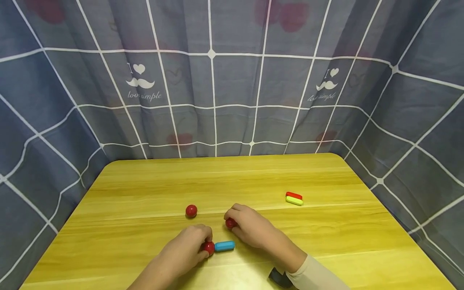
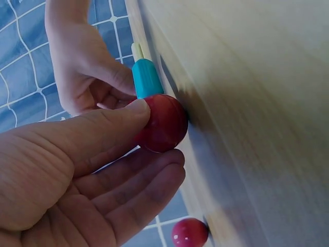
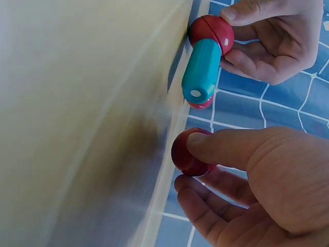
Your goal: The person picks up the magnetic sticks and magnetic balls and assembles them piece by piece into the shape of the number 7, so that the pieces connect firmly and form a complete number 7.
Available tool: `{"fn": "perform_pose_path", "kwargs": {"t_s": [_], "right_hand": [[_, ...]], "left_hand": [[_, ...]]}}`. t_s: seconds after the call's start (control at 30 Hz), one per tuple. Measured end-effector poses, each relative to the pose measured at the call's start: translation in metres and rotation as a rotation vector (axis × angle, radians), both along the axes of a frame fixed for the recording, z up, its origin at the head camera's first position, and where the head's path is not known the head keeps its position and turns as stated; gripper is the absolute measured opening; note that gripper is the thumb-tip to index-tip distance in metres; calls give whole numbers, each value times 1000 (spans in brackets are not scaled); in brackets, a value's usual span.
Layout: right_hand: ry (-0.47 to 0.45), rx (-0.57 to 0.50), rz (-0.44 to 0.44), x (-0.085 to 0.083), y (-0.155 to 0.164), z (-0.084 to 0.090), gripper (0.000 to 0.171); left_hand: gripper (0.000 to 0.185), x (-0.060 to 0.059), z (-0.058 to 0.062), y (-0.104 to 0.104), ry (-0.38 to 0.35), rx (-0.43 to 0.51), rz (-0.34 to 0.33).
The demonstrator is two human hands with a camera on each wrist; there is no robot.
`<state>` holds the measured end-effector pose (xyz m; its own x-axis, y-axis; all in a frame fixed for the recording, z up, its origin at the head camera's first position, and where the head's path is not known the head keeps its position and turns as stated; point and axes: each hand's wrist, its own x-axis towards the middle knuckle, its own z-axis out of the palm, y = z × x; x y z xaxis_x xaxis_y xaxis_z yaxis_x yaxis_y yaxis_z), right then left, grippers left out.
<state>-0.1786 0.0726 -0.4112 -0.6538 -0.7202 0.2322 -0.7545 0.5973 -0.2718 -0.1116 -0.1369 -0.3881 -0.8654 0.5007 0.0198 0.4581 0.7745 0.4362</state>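
Nearest the head camera, at the near edge of the wooden table (image 1: 145,181), a pale sleeve (image 1: 319,278) covers the right forearm, with a dark strap (image 1: 277,277) at the wrist. Both hands rest on the table just in from the near edge, around its middle.

The left hand (image 1: 188,251) pinches a red ball (image 1: 208,247) between thumb and curled fingers; the left wrist view shows the thumb tip pressed on the ball's top and the fingers cupped below it. This ball touches one end of a short blue rod (image 1: 224,245), which lies flat on the table and points toward the right edge. In the right wrist view the rod's free end shows a small pale dot.

The right hand (image 1: 253,229) grips a second red ball (image 1: 230,223), its thumb laid over the ball and its fingers curled beneath, as the right wrist view makes plain. That ball sits just beyond the blue rod's free end, near it but apart from it.

A third red ball (image 1: 191,210) lies alone on the table, a little farther from the near edge than the left hand, touching nothing.

Well apart from both hands, toward the right edge, a red rod (image 1: 294,195) and a yellow-green rod (image 1: 294,200) lie side by side, touching along their length.

Blue checked cloth (image 1: 232,80) with white lines hangs behind the far edge and past both side edges.
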Motion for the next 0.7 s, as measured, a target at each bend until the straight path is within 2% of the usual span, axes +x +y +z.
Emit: {"fn": "perform_pose_path", "kwargs": {"t_s": [0.33, 0.7], "right_hand": [[-23, -20, -13, 8, 14, -5, 12], [-51, 4, -26, 18, 26, -6, 17]], "left_hand": [[19, 0, 0, 0, -15, 4, 25], [17, -2, -3, 2, 3, 5, 45]]}}
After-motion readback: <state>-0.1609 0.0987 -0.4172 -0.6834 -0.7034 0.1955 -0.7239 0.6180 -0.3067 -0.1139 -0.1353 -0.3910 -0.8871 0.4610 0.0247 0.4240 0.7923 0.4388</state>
